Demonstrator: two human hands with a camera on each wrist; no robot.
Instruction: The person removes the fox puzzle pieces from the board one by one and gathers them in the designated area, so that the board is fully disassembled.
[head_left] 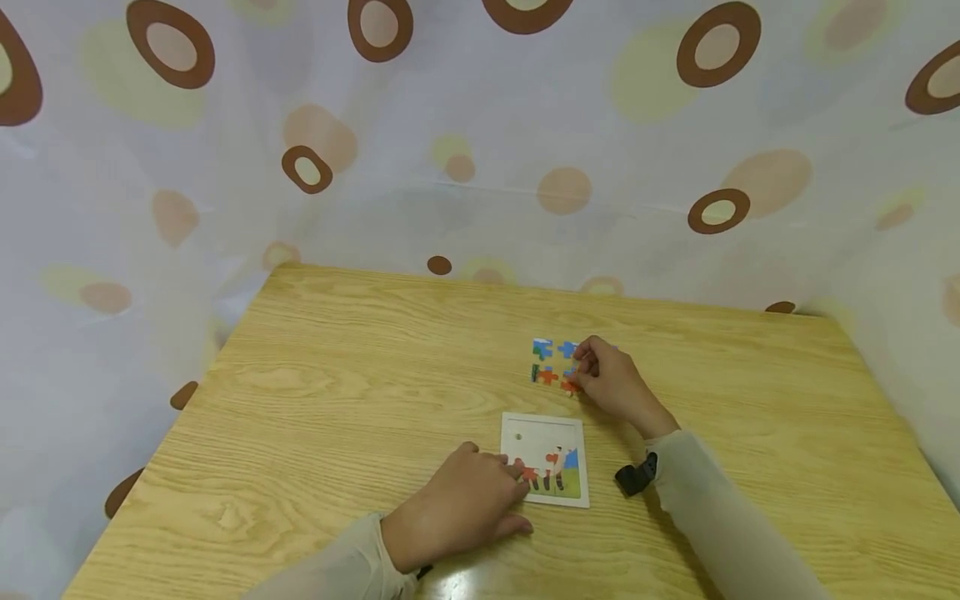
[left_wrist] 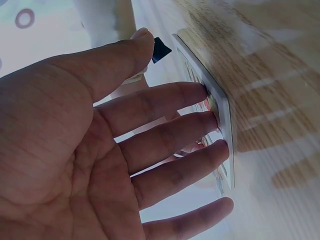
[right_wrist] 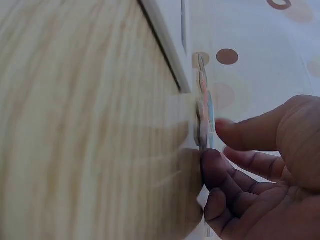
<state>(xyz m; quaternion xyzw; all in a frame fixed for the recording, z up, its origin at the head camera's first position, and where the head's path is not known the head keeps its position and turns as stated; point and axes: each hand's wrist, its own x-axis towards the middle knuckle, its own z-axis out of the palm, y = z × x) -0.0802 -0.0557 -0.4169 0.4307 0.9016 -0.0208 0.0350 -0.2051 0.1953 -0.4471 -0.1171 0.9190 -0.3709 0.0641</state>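
Note:
A small white puzzle tray (head_left: 584, 492) lies on the table, with joined pieces (head_left: 570, 486) showing part of a red and white animal along its lower and right parts. My left hand (head_left: 468, 496) rests over its left edge, fingers fairly straight and fingertips touching the pieces and tray, as the left wrist view (left_wrist: 150, 145) also shows. Beyond the tray lie several loose jigsaw pieces (head_left: 542, 348). My right hand (head_left: 611, 379) is over the right-hand ones, covering some. In the right wrist view, thumb and index finger are apart beside an edge-on jigsaw piece (right_wrist: 199, 122).
The wood-grain table (head_left: 360, 375) extends widely around the tray. A patterned cloth (head_left: 480, 108) hangs behind and at both sides. A black strap with a small block (head_left: 636, 477) is on the right wrist.

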